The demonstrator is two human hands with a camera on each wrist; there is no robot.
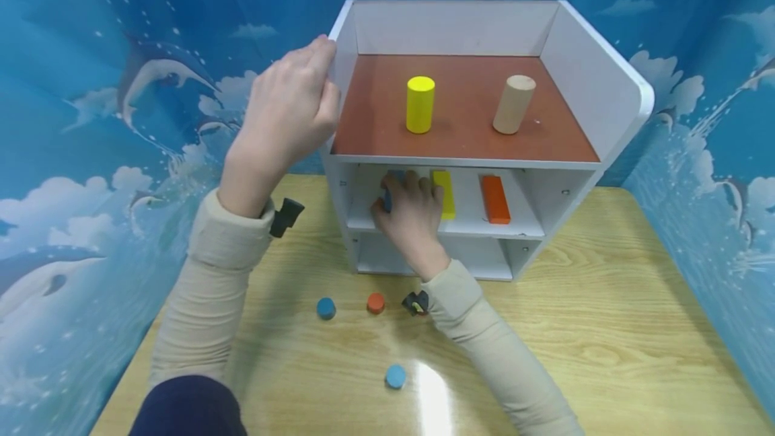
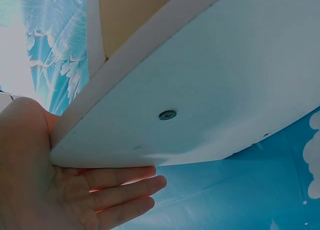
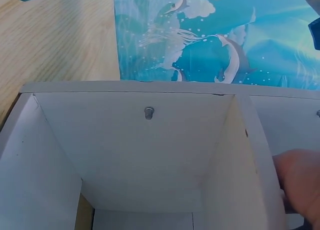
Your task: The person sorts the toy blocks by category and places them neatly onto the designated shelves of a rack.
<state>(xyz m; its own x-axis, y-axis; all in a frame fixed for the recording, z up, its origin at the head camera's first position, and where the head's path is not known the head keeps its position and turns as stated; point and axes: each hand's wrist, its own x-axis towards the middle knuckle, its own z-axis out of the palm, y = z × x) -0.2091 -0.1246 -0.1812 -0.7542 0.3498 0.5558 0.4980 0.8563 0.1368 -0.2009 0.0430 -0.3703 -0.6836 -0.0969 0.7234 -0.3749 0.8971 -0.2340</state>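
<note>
Up at the top left of the white shelf unit (image 1: pixel 611 59), my left hand (image 1: pixel 287 106) rests against the side panel. The left wrist view shows that hand (image 2: pixel 95 190) with straight fingers along the panel's edge (image 2: pixel 105 99); its thumb is mostly hidden. My right hand (image 1: pixel 414 214) reaches into the middle compartment and grips a blue block (image 1: pixel 388 202), largely covered by the fingers. Right of it lie a yellow block (image 1: pixel 447 194) and an orange-red block (image 1: pixel 496 200). Only part of the right hand (image 3: pixel 300 185) shows in the right wrist view.
On the brown top stand a yellow cylinder (image 1: pixel 420 105) and a tilted-looking plain wooden cylinder (image 1: pixel 514 105). In front, on the wooden table (image 1: pixel 605 328), lie a dark blue disc (image 1: pixel 325 308), a red disc (image 1: pixel 375 303) and a light blue disc (image 1: pixel 395 376).
</note>
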